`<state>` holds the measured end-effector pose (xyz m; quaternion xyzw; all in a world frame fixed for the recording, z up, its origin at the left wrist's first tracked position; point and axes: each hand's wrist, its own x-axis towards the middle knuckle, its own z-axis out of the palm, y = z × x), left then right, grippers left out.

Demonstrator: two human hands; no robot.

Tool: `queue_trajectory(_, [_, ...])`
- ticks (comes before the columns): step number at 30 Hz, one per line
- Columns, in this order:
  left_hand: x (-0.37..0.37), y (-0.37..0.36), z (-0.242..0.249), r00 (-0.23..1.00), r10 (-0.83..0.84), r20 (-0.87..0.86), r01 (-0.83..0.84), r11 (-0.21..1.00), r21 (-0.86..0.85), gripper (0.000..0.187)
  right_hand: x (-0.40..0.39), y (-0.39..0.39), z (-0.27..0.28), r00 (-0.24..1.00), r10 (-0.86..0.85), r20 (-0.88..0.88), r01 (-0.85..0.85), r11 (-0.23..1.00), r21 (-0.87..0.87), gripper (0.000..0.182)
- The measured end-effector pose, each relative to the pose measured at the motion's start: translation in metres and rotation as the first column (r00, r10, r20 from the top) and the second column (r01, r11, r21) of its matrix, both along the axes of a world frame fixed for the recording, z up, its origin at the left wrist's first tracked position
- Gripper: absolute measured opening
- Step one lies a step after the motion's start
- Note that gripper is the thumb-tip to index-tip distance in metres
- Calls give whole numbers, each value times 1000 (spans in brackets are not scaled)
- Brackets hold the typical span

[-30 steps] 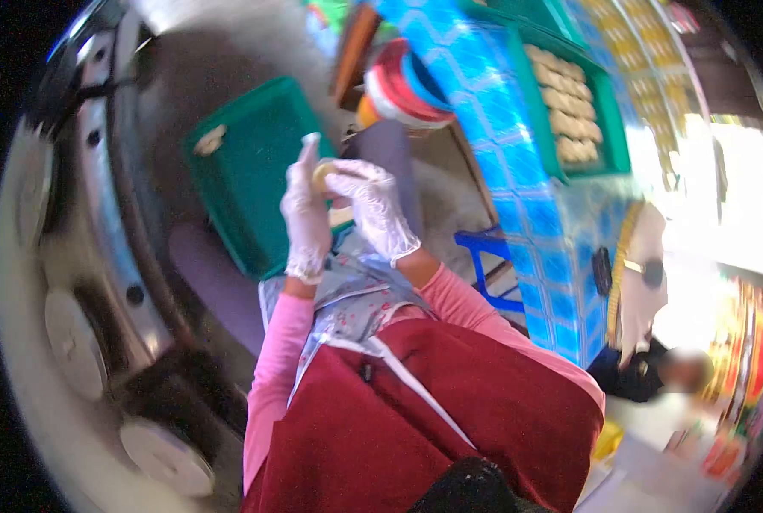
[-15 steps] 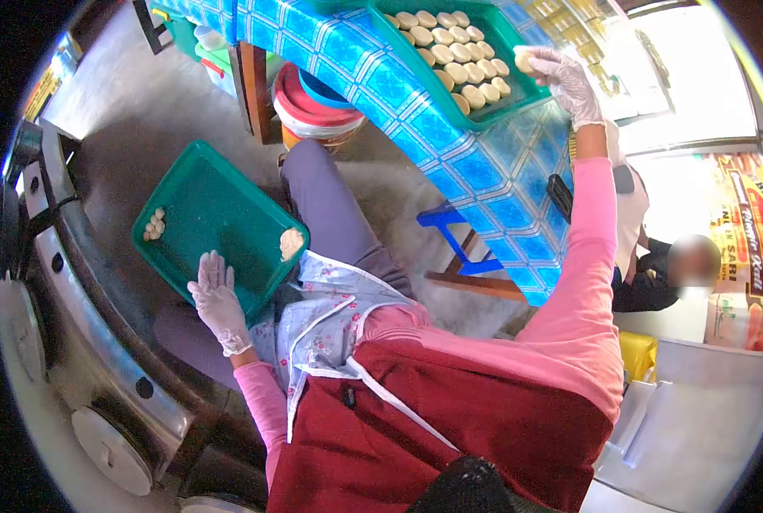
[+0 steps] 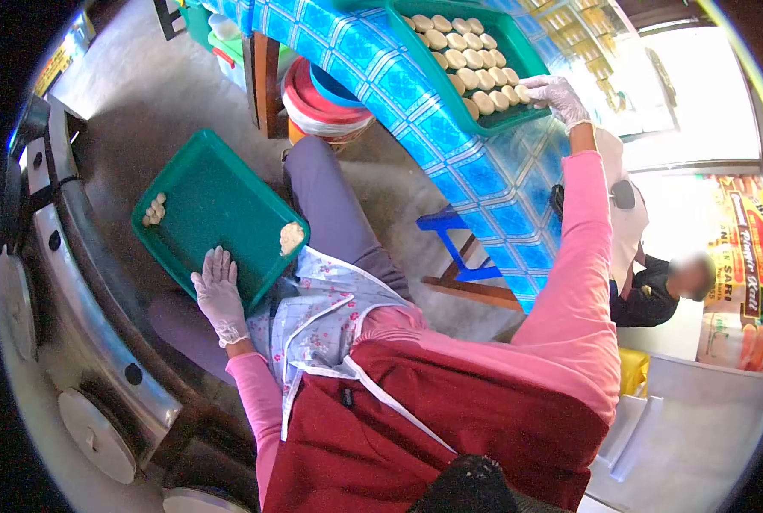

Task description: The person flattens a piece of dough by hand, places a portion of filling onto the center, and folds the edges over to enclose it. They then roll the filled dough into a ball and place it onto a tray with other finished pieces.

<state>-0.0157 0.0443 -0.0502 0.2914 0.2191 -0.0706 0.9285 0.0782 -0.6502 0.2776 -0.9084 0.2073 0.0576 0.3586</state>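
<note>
Blue checked cloth is covering the table (image 3: 450, 128) at the top of the view, the biggest thing in sight; a grey metal machine (image 3: 73, 282) is curving along the left edge; a person in dark clothes (image 3: 655, 286) is sitting low at the right, beyond the table; a green tray (image 3: 202, 205) is resting on the person's lap, with a cluster of small dough pieces (image 3: 153, 209) near its far left edge and a pale dough lump (image 3: 291, 237) at its right rim; a second green tray (image 3: 518, 56) is sitting on the table, filled with rows of round dough discs (image 3: 465, 61); a stack of red and blue basins (image 3: 326, 94) is standing on the floor under the table's edge; a blue stool frame (image 3: 458, 248) is showing below the cloth. The left hand (image 3: 219, 291), gloved, is lying flat with fingers spread and slack on the near rim of the lap tray, grasping nothing. The right hand (image 3: 554, 92), gloved too, is reaching out at arm's length to the near right corner of the table tray, fingers curled down over the last discs there; whether they are pinching one cannot be told.
</note>
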Motion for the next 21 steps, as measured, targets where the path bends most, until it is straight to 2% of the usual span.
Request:
queue_trajectory(2, [-1, 1, 0, 1000, 6, -4, -6, 1000, 0, 71, -4, 11, 0, 998, -52, 30, 53, 998, -44, 33])
queue_trajectory(5, [1, 0, -1, 1000, 16, -17, -16, 1000, 0, 71, -13, 19, -3, 962, 196, 193, -105, 911, -399, 34])
queue_trajectory(8, [0, 1, -4, 1000, 14, -23, -14, 1000, -24, 70, -23, 57, -5, 944, 210, 253, -91, 906, -414, 38])
queue_trajectory(9, [1, 1, -6, 1000, 9, -19, -10, 999, -33, 70, -21, 61, -4, 981, 163, 101, -78, 818, -570, 35])
queue_trajectory(12, [2, 4, -12, 1000, 5, -9, -5, 998, -68, 70, -17, 56, -16, 986, 162, 49, -91, 752, -653, 35])
queue_trajectory(15, [1, 3, -8, 999, 24, -39, -26, 997, -67, 69, -16, 54, -17, 993, 112, 47, -62, 801, -595, 36])
queue_trajectory(18, [2, 1, -5, 999, 15, -33, -16, 999, -45, 70, -19, 46, -13, 979, 182, 91, -123, 887, -445, 36])
queue_trajectory(21, [1, -1, -1, 1000, 3, -27, -4, 1000, -15, 72, -21, 40, -16, 959, 268, 88, -189, 845, -501, 39])
